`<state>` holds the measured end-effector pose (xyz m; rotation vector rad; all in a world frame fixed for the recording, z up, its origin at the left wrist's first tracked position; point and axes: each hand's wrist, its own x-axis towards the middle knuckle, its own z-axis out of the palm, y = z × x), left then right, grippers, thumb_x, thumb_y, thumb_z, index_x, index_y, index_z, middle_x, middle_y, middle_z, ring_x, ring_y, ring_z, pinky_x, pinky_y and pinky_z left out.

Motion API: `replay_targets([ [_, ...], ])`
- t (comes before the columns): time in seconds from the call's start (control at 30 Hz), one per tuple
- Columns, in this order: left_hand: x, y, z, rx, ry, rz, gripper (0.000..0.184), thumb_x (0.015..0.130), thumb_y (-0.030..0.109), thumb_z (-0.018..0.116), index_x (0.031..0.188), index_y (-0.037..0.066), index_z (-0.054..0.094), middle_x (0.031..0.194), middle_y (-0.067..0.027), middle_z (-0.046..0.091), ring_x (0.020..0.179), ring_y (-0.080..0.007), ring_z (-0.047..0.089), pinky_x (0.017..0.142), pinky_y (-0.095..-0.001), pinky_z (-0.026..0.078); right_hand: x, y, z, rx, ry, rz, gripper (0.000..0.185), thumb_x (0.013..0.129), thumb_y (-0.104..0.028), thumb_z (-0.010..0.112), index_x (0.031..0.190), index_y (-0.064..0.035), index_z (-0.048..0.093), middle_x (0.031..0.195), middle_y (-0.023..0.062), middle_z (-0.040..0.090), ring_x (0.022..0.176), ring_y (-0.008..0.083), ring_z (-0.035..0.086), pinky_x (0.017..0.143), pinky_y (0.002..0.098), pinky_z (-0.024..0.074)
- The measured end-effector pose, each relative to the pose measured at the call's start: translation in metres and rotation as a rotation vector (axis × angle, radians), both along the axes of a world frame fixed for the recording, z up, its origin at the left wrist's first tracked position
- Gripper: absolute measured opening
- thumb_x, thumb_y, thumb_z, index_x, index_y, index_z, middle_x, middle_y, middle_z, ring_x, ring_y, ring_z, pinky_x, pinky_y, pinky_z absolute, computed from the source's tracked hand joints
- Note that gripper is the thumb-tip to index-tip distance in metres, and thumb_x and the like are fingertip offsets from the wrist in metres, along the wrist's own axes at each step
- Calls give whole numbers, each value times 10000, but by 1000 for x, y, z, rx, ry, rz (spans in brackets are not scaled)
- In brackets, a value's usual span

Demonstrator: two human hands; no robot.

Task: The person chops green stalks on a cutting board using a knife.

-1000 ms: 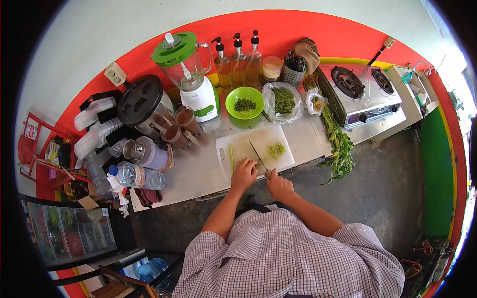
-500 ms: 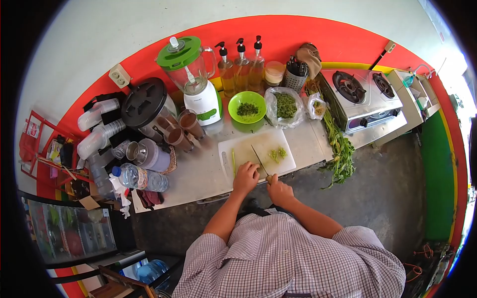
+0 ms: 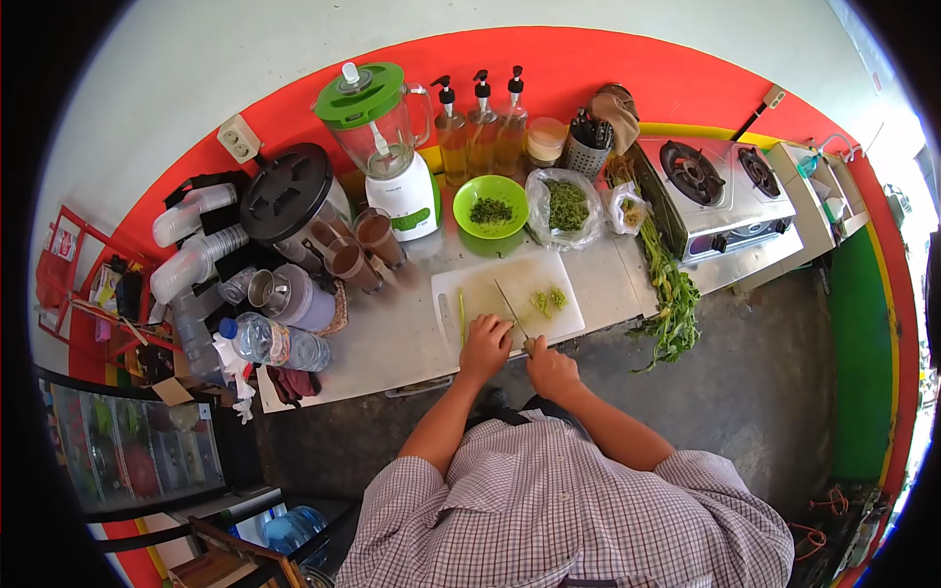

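A white cutting board (image 3: 527, 269) lies near the counter's front edge. My right hand (image 3: 552, 372) is closed around the handle of a knife (image 3: 507, 300), its blade slanting up and left over the board. Beside it, my left hand (image 3: 486, 347) rests on the board's near part with bent fingers close to the blade; what they hold is hidden. To the right of the knife are small chopped green pieces (image 3: 542, 303). A thin green stalk (image 3: 462, 312) lies at the board's left. Behind stands a lime-green bowl (image 3: 476, 218) with chopped greens inside.
A plastic bag of greens (image 3: 567, 208) sits beside the bowl. Leafy stalks (image 3: 670, 304) hang over the counter edge by the gas stove (image 3: 720, 191). At the back are a blender (image 3: 404, 201) and pump bottles; brown cups (image 3: 355, 267) and a water bottle (image 3: 279, 346) stand left.
The view has shifted slightly. The knife handle and my right hand sit a little nearer the board's edge, and my left hand stays in place.
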<state>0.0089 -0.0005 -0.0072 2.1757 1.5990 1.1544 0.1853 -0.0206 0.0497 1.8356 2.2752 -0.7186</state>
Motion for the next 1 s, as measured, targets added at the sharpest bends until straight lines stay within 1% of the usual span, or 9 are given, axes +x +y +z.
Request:
replay_targets([
  [0.2, 1, 0, 4, -14, -26, 7, 200, 794, 51, 643, 980, 51, 718, 926, -95, 608, 953, -300, 583, 850, -427, 482, 6, 3, -6, -54, 1, -7, 468, 918, -218, 600, 1260, 41, 413, 932, 264, 727, 867, 449, 730, 767, 530, 589],
  [0.3, -1, 1, 1, -9, -31, -4, 214, 795, 31, 638, 993, 45, 718, 931, -106, 609, 955, -304, 584, 853, -428, 495, 2, -5, 24, -67, -12, 1, 471, 914, -210, 601, 1260, 46, 410, 955, 278, 722, 884, 452, 728, 776, 539, 585],
  [0.37, -1, 1, 2, -25, -41, -6, 218, 795, 22, 634, 997, 39, 715, 933, -109, 610, 958, -306, 584, 853, -429, 501, 3, -13, -1, -85, 0, -22, 473, 910, -216, 610, 1252, 43, 409, 964, 280, 720, 890, 455, 725, 783, 543, 583],
  [0.47, 0, 0, 1, -46, -65, 0, 219, 797, 13, 631, 1000, 29, 709, 935, -115, 612, 960, -314, 584, 853, -433, 509, 4, -13, -7, -101, -8, -22, 495, 903, -227, 626, 1253, 42, 402, 975, 282, 718, 897, 460, 722, 799, 549, 578],
  [0.6, -1, 1, 1, -41, -72, -15, 192, 799, 16, 635, 981, 28, 697, 936, -123, 616, 951, -331, 585, 852, -439, 512, 1, -3, 27, -115, -2, 18, 542, 904, -225, 622, 1295, 57, 373, 982, 279, 719, 898, 462, 721, 813, 550, 573],
  [0.67, 0, 2, 1, -50, -86, -4, 181, 800, 19, 637, 972, 29, 692, 936, -125, 617, 948, -336, 585, 849, -442, 512, 2, -9, 5, -101, 0, -7, 523, 904, -221, 620, 1279, 54, 382, 985, 279, 719, 902, 461, 721, 813, 549, 573],
  [0.77, 1, 1, 3, -55, -100, 14, 165, 799, 23, 640, 959, 30, 683, 937, -125, 618, 944, -341, 585, 844, -445, 513, 2, -10, -2, -88, -6, -25, 496, 905, -219, 616, 1258, 50, 393, 994, 281, 718, 912, 461, 720, 816, 548, 572],
  [0.9, 1, 1, 5, -32, -85, 14, 179, 794, 20, 635, 967, 34, 679, 937, -122, 616, 945, -339, 583, 840, -444, 513, -1, -3, 28, -143, 3, 1, 488, 910, -221, 609, 1257, 49, 396, 1000, 284, 717, 924, 461, 718, 828, 554, 569],
  [1.0, 1, 0, 5, -66, -85, 23, 189, 791, 16, 628, 972, 34, 681, 936, -120, 613, 947, -339, 582, 836, -442, 513, 2, -12, -3, -115, 42, -54, 476, 915, -219, 598, 1259, 45, 403, 985, 283, 719, 916, 456, 721, 820, 551, 572],
])
